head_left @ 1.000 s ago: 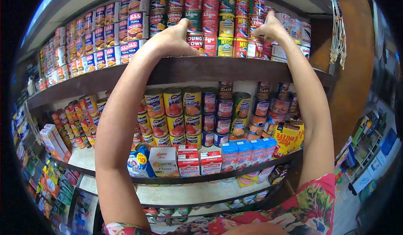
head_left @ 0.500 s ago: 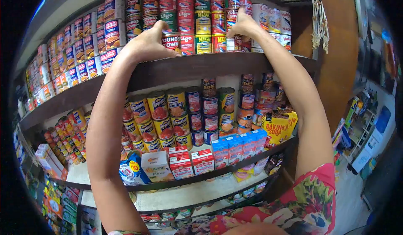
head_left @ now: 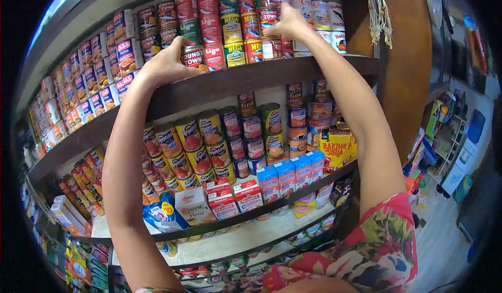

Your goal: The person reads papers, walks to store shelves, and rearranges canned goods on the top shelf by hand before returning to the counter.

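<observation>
My left hand [head_left: 170, 65] is at the upper shelf, thumb and fingers spread around the left side of a bottom-row Young's Town can [head_left: 193, 57]. Just above its thumb is a green Ligo can [head_left: 189, 32]. My right hand [head_left: 291, 23] reaches the right side of the stacked sardine cans, thumb and fingers apart, beside a Young's Town can [head_left: 267, 15]. Between my hands stand red Ligo cans [head_left: 210, 30] and yellow Mega cans [head_left: 231, 28], stacked three high. Some fingertips of both hands are hidden against the cans.
Blue-and-white tuna cans [head_left: 125, 55] fill the upper shelf's left part; white-labelled cans [head_left: 320, 15] stand right. The dark shelf edge [head_left: 235, 79] runs below my hands. Lower down are Argentina cans [head_left: 197, 157], cartons [head_left: 222, 201] and a yellow baking soda bag [head_left: 338, 149]. Strings [head_left: 379, 15] hang right.
The view has shifted, so the shelves sit farther left and tilt more. Both hands keep about the same places at the sardine cans.
</observation>
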